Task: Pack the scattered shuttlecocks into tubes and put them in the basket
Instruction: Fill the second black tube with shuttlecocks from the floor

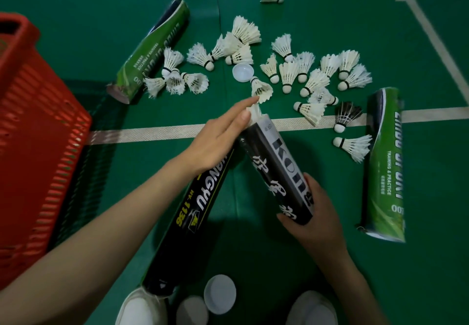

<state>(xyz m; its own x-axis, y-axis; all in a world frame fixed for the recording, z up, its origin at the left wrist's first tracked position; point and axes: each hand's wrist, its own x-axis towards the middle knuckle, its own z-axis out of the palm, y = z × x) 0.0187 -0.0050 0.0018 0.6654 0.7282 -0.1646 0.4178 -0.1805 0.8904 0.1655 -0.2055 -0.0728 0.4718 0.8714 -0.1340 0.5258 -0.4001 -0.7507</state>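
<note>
In the centre of the frame, the right hand [314,213] grips the lower end of a tilted black tube [276,164]. The left hand [218,139] has straight fingers that touch the white feathers [255,111] sticking out of the tube's mouth. Many loose shuttlecocks [288,73] lie on the green floor [330,20] in the upper middle. The red basket [30,121] stands at the left edge. A second black tube [198,210] lies under the left forearm, and one green tube [385,162] lies at the right.
</note>
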